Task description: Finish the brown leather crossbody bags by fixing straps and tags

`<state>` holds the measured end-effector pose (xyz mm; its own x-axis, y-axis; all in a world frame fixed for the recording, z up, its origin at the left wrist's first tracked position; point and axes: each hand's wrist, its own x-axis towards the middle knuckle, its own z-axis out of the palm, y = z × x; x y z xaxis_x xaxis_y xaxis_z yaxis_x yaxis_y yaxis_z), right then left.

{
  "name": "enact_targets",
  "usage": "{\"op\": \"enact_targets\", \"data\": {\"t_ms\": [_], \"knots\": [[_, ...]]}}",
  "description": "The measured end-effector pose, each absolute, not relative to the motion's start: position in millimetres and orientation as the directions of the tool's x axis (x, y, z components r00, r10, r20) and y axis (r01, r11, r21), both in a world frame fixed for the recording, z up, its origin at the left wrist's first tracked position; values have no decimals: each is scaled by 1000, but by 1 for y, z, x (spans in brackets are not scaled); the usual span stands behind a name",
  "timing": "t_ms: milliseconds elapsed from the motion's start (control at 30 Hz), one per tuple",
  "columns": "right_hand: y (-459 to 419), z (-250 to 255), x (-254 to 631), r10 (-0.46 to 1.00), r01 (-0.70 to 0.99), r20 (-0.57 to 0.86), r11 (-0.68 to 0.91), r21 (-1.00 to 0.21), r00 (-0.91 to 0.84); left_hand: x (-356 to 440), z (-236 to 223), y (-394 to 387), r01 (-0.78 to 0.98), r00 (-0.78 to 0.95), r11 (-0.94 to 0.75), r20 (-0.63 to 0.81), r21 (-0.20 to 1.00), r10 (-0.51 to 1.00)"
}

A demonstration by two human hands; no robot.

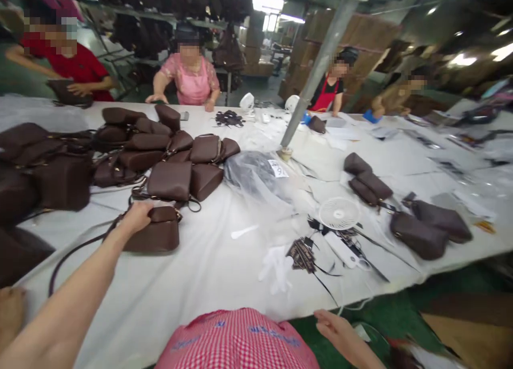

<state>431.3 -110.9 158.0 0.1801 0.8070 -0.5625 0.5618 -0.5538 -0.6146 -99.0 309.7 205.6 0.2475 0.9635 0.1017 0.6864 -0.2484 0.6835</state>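
My left hand [138, 217] reaches out over the white-covered table, its fingers closed at the top of a small dark brown handbag [158, 236]. The bag's long strap [60, 267] loops off to the left along the tabletop. Just behind it, more brown bags [170, 180] lie heaped together. Near the front edge of the table, my right hand [333, 327] hangs with fingers loosely stretched and nothing in them. Closest to that hand on the table are black hang tags [303, 255] with cords and a crumpled white glove [276, 267].
A white fan [339, 214] lies by a white handheld device [340, 249]. Several brown bags [419, 233] rest at right. A filled plastic bag [256, 179] and a slanting metal pole [316, 70] stand mid-table. Co-workers line the far side; another person's arm [11, 313] shows lower left.
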Motion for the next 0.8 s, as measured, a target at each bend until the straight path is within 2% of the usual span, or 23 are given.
{"op": "enact_targets", "data": {"t_ms": [133,267,400,467,533,600,667,733,800], "knots": [[-111,155,434,825,610,-534,-523,-595,185,-97,221,288,732,428,-354,11,583,904],[-70,151,424,913,676,-376,-378,-633,158,-75,260,233,642,558,-487,76,592,827],[3,176,391,995,723,-103,-73,-687,2,-20,297,179,561,635,-474,15,678,773],[37,204,371,991,758,50,124,-640,-120,7,303,162,546,667,-424,-68,722,742],[64,232,353,945,757,137,320,-571,-296,27,301,153,525,695,-393,-114,755,710],[82,252,338,878,715,148,459,-527,-455,38,292,149,496,721,-396,-111,773,685],[92,254,325,815,674,96,533,-511,-572,43,275,149,445,746,-438,-52,782,664],[96,239,313,793,685,12,534,-496,-609,42,255,154,407,766,-485,0,774,643],[93,214,300,806,733,-59,502,-460,-589,36,233,159,423,780,-494,-28,759,626]]}}
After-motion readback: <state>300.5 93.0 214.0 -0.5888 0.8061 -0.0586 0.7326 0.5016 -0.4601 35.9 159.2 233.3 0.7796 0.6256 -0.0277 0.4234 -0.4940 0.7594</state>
